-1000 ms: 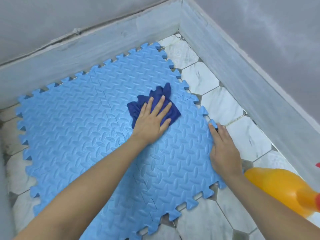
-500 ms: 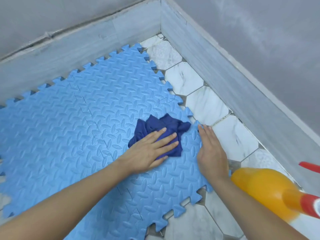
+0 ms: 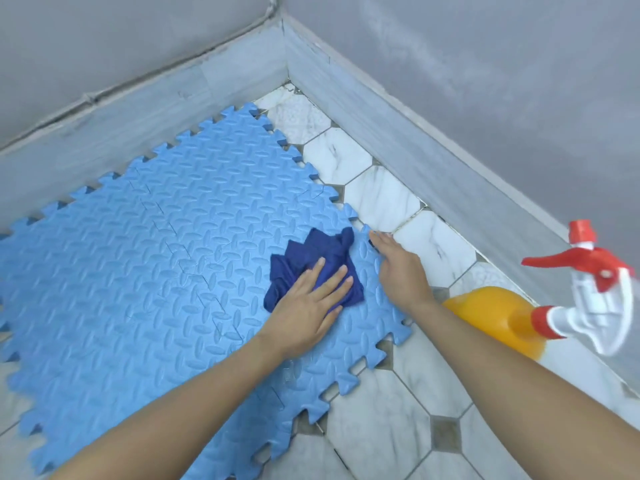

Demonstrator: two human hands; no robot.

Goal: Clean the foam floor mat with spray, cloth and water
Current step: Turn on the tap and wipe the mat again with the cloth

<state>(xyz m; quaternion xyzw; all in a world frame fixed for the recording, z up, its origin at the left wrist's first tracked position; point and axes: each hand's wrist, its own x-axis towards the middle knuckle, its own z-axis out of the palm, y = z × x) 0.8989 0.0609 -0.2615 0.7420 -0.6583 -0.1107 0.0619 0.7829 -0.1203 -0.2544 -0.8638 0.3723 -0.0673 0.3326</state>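
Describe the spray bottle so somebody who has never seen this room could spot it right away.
Start at the corner where the grey walls meet and follow the right-hand wall toward the camera. There, on the white marble-look tiled floor just past the edge of the blue foam mat, stands the orange plastic spray bottle. Its red and white trigger head sets it apart.

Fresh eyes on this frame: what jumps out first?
The bright blue foam mat fills the left and centre of the tiled floor, its puzzle-tooth edge running toward the wall corner. Near its right edge, the left hand presses flat on a crumpled dark blue cloth, while the right hand rests on the mat's border. At far right stands an orange spray bottle with a red and white trigger.
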